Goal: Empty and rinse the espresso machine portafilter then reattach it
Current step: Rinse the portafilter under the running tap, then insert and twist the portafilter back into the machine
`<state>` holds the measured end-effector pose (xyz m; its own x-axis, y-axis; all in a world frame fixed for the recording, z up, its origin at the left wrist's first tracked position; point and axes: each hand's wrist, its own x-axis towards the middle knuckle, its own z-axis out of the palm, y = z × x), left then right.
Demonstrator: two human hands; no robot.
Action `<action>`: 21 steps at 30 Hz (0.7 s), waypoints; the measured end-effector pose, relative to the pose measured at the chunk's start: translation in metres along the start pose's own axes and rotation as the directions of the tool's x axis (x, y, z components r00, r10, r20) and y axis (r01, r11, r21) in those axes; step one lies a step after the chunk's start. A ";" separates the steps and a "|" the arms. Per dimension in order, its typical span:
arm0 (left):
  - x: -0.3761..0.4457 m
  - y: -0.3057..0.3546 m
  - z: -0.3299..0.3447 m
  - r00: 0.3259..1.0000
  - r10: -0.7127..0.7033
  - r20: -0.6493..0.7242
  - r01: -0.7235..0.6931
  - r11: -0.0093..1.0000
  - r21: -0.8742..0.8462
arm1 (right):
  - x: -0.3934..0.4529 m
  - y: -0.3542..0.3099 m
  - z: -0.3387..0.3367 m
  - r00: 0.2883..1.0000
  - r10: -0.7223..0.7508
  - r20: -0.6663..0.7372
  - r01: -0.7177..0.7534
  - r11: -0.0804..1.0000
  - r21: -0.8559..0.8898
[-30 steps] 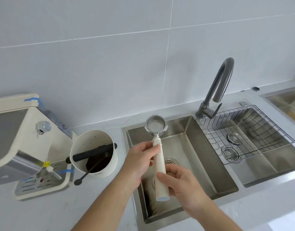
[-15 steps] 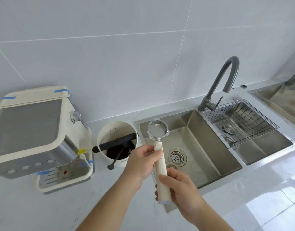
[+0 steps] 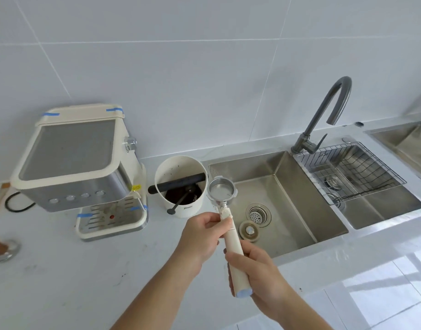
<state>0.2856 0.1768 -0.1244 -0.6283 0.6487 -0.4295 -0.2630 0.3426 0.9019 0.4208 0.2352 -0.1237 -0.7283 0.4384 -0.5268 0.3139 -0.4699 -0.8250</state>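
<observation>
I hold the portafilter (image 3: 221, 189) in both hands, its steel basket facing up and looking clean, its cream handle pointing toward me. My left hand (image 3: 203, 235) grips the handle near the neck. My right hand (image 3: 257, 270) wraps the handle's lower end. The basket hovers over the left rim of the sink (image 3: 271, 172), beside the knock box (image 3: 180, 186). The cream and steel espresso machine (image 3: 78, 163) stands on the counter to the left, apart from the portafilter.
The knock box holds dark coffee grounds under a black bar. A grey faucet (image 3: 323, 115) rises behind the sink; a wire rack (image 3: 347, 170) spans the right basin. A loose drain plug (image 3: 248, 231) lies in the sink. A glass jar (image 3: 2, 250) sits at the far left.
The view has swung left and back, bringing the espresso machine fully into sight. The portafilter has shifted from over the sink basin toward its left rim, still held by both hands.
</observation>
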 end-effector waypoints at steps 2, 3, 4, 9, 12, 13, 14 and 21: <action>-0.011 -0.006 0.002 1.000 -0.012 -0.019 0.012 1.000 0.016 | -0.006 0.007 -0.005 0.999 0.011 0.031 -0.011 1.000 -0.008; -0.016 -0.009 0.003 0.999 -0.019 -0.028 0.019 1.000 0.019 | -0.009 0.011 -0.007 0.999 0.017 0.045 -0.017 1.000 -0.010; -0.020 -0.013 0.004 0.999 -0.025 -0.036 0.026 0.999 0.021 | -0.011 0.014 -0.007 0.998 0.024 0.056 -0.023 1.000 -0.015; -0.046 -0.030 0.000 0.992 -0.061 -0.112 0.061 0.998 -0.003 | -0.020 0.031 -0.004 0.991 0.053 0.122 -0.047 0.998 -0.051; -0.060 -0.040 -0.013 0.986 -0.059 -0.153 0.060 0.998 -0.003 | -0.023 0.039 0.006 0.987 0.053 0.155 -0.043 0.997 -0.068; -0.063 -0.043 -0.018 0.985 -0.056 -0.161 0.054 0.998 -0.014 | -0.024 0.040 0.011 0.986 0.046 0.160 -0.034 0.996 -0.079; -0.066 -0.046 -0.024 0.985 -0.053 -0.164 0.050 0.998 -0.026 | -0.023 0.042 0.016 0.986 0.037 0.164 -0.022 0.996 -0.091; -0.070 -0.063 -0.067 0.988 -0.058 -0.140 0.049 0.997 -0.065 | -0.017 0.051 0.053 0.984 0.028 0.173 -0.009 0.994 -0.112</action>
<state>0.2969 0.0640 -0.1483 -0.7082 0.5262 -0.4707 -0.3410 0.3289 0.8807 0.4169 0.1633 -0.1456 -0.8138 0.2854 -0.5063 0.3866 -0.3847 -0.8382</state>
